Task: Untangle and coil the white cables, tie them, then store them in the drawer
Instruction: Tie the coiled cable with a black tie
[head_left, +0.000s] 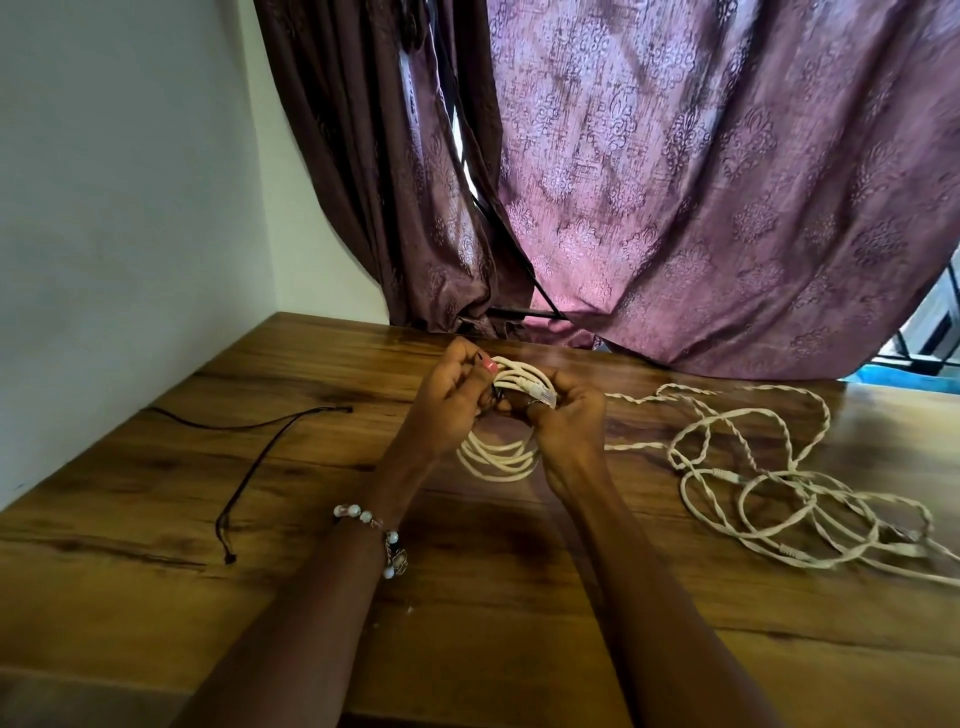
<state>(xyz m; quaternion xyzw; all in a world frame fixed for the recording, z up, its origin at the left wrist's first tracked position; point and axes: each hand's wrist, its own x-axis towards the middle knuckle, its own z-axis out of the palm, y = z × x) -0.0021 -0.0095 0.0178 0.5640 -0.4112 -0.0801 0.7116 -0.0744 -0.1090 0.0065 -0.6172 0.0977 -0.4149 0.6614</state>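
Above the middle of the wooden table (156, 493), one white cable is wound into a coil (501, 452) and held between both hands. Progress assessment: this coil appears complete but not yet visibly tied; a dark strand shows at the left fingers, and whether it is a tie cannot be determined. A second bundle of tangled white cables (769, 493) lies loose on the table to the right, well apart from the hands; it is neither untangled nor coiled. A black cord (260, 457) lies on the table to the left, untouched. No drawer is in view, so storage remains to be done.

Grip state: the left hand (449, 410) has its fingers curled round the upper left of the coil. The right hand (569, 415) pinches the upper right of the coil, just below the connector plug (543, 392). The lower loops of the coil hang beneath both hands, near the table surface.
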